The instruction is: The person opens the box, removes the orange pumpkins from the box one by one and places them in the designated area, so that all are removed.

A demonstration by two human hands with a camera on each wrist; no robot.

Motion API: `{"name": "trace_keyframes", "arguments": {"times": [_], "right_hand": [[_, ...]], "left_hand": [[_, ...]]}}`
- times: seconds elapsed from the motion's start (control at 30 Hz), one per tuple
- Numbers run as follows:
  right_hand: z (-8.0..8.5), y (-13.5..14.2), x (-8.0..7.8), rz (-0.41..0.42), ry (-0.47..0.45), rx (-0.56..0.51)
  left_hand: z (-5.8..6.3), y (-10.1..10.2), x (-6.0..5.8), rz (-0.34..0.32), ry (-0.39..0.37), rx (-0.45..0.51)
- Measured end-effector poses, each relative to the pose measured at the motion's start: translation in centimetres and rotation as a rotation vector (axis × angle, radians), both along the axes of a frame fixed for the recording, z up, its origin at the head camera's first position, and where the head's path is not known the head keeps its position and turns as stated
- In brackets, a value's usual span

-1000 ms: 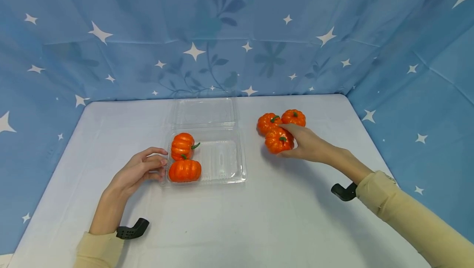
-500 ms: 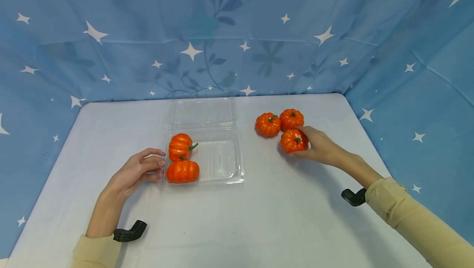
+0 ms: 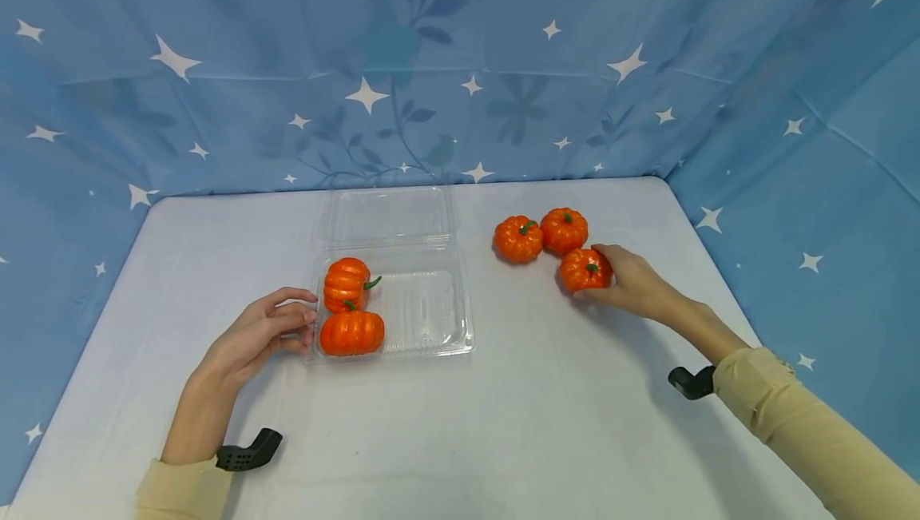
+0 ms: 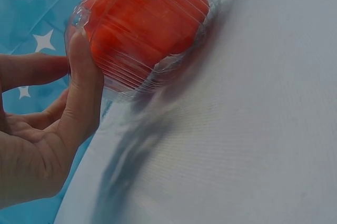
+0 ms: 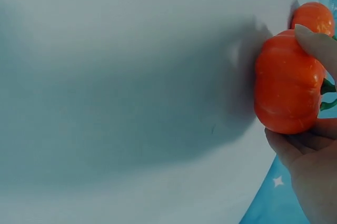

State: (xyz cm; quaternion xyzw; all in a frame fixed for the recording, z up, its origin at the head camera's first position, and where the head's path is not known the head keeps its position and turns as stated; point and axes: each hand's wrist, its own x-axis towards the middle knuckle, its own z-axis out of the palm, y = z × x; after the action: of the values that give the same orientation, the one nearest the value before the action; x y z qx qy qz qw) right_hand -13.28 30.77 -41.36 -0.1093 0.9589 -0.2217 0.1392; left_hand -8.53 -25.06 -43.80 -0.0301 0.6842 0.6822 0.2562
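Observation:
My right hand grips a small orange toy pumpkin with a green stem. In the right wrist view, the thumb lies on one side of this pumpkin and the fingers curl under the other. On the left, my left hand pinches the side edge of a clear plastic clamshell container, thumb on the near face of its wall. Two pumpkins lie in the container's left half, one behind and one in front. Their ribbed skin shows through the plastic in the left wrist view.
Two more pumpkins, a left one and a right one, sit side by side behind the held one. The container's lid lies folded back. A blue starry curtain borders the white table.
My right hand has moved right with its pumpkin, away from the left one of the two behind. My left hand keeps its place at the container's edge. The head view has shifted slightly.

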Motion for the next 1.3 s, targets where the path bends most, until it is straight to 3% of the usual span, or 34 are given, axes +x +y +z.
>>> {"name": "trace_keyframes", "arguments": {"times": [0.67, 1.3], "right_hand": [[-0.7, 0.3, -0.8, -0.045, -0.012, -0.003], [-0.7, 0.6, -1.2, -0.069, -0.015, 0.017]], "left_hand": [[-0.1, -0.1, 0.0, -0.005, -0.002, 0.055], [-0.1, -0.1, 0.0, -0.002, 0.003, 0.045]]}}
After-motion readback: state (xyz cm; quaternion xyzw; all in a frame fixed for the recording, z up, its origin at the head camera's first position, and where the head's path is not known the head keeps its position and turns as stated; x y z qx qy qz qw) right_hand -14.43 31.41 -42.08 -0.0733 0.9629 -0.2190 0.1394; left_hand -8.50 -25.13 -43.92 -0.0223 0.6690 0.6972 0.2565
